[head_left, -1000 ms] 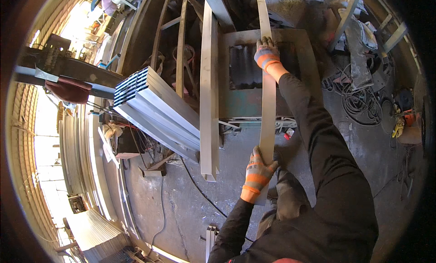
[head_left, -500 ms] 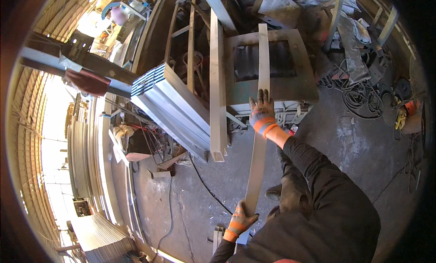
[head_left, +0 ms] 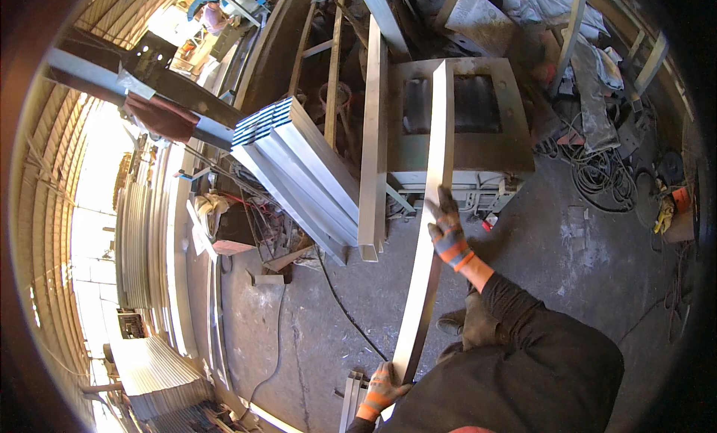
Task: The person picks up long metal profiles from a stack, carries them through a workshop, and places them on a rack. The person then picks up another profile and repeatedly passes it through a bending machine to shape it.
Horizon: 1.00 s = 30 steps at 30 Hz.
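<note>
A long, pale metal profile [head_left: 427, 276] stretches from close to my body up over the machine with the dark window. My right hand [head_left: 449, 227], in a grey and orange work glove, grips its right edge about midway, fingers over the upper face. At the near end my left hand [head_left: 383, 392], gloved alike, is closed on the profile's left side; part of its grip is hidden. To the left, another long square tube [head_left: 373, 156] shows its open end toward me. A stack of metal profiles [head_left: 299, 175] lies beside that tube.
The metal machine [head_left: 493, 149] stands ahead on the floor. Coiled cables [head_left: 605, 183] lie at the right among scrap. A black cable [head_left: 340, 302] crosses the floor, and short metal pieces [head_left: 352, 399] stand near my left hand. Another person [head_left: 213, 18] is at the far upper left.
The profile has rolled, so a brighter face and a side now show. My right hand has moved nearer to me and onto its right edge. My left hand stays at the near end.
</note>
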Each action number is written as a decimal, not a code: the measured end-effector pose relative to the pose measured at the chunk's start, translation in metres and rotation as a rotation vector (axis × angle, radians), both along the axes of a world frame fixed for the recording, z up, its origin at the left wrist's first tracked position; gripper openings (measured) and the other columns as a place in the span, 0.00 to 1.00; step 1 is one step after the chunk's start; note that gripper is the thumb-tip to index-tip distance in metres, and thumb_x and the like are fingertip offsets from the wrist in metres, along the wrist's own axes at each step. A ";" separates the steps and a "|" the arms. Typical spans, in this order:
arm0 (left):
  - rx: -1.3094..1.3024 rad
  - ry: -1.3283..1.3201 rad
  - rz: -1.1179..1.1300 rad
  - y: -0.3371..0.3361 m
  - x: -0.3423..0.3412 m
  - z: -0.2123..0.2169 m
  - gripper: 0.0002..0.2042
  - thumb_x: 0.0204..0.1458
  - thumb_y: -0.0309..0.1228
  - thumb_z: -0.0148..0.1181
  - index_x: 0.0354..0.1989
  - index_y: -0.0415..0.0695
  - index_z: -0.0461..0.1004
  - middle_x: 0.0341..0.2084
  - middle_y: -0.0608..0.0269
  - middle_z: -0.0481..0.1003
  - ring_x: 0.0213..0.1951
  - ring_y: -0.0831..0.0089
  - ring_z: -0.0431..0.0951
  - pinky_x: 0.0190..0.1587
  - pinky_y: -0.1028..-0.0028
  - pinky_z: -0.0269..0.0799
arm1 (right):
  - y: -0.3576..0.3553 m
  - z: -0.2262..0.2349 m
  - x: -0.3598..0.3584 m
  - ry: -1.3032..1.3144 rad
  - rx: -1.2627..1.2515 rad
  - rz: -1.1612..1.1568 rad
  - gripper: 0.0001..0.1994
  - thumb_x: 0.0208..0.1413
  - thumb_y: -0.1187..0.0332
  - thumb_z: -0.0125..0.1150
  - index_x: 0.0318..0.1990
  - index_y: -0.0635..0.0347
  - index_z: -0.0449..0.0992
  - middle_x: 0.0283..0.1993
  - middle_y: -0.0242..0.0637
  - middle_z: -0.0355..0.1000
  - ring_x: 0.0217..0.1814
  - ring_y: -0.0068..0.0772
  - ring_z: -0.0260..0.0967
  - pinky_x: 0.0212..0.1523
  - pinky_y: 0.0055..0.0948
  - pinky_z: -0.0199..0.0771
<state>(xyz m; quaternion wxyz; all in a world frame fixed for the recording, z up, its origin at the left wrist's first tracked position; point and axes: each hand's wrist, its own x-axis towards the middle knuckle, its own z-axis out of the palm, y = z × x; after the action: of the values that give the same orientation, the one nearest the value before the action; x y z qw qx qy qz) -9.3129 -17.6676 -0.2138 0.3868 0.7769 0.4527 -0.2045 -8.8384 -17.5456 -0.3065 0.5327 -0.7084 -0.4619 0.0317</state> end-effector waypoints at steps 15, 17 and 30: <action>0.190 -0.279 0.086 0.206 0.465 -0.018 0.40 0.58 0.41 0.75 0.71 0.36 0.59 0.58 0.31 0.76 0.59 0.31 0.81 0.60 0.46 0.81 | 0.302 -0.003 0.417 -0.418 -0.971 -0.309 0.31 0.79 0.51 0.45 0.84 0.48 0.65 0.88 0.44 0.60 0.91 0.53 0.52 0.89 0.45 0.53; 0.148 -0.265 0.073 0.210 0.465 -0.015 0.41 0.57 0.41 0.75 0.72 0.36 0.59 0.58 0.31 0.77 0.59 0.31 0.81 0.60 0.46 0.81 | 0.298 -0.019 0.424 -0.460 -0.853 -0.318 0.29 0.78 0.56 0.49 0.82 0.51 0.69 0.89 0.46 0.58 0.91 0.53 0.52 0.89 0.46 0.52; 0.122 -0.202 -0.020 0.098 0.213 0.023 0.41 0.56 0.44 0.76 0.72 0.38 0.61 0.59 0.31 0.78 0.63 0.33 0.80 0.62 0.48 0.80 | 0.140 0.008 0.171 -0.356 -0.630 -0.306 0.27 0.69 0.60 0.62 0.73 0.58 0.78 0.89 0.51 0.54 0.92 0.60 0.48 0.82 0.61 0.63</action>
<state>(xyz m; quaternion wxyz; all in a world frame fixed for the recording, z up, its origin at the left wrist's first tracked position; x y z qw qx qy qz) -9.1002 -17.5700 -0.1905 0.3804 0.8201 0.4154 -0.1008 -8.6671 -17.4052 -0.2987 0.1994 -0.8923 -0.4038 -0.0311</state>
